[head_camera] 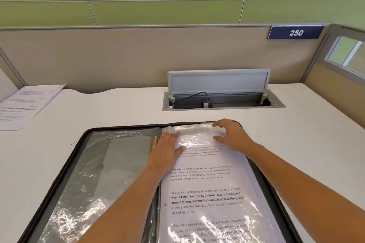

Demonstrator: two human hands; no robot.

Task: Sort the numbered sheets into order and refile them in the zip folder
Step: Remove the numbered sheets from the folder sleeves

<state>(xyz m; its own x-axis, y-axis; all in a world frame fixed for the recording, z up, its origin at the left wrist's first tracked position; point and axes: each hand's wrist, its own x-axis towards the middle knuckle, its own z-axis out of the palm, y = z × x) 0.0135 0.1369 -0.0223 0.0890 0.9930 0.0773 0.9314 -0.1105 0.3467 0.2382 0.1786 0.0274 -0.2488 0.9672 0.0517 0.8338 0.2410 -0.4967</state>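
A black zip folder (83,144) lies open on the desk in front of me. Its right half holds a printed sheet (207,189) inside a clear plastic sleeve. Its left half shows an empty shiny sleeve (94,173). My left hand (166,152) lies flat near the spine, fingers straight, pressing the upper left of the sleeved sheet. My right hand (231,136) rests at the sleeve's top right, fingers spread over its upper edge. Another printed sheet (25,104) lies at the desk's far left.
A cable tray (223,102) with its grey lid raised and a black plug inside sits behind the folder. A beige partition with a blue sign reading 250 (296,32) closes the back. Bare white desk (296,134) extends to the right.
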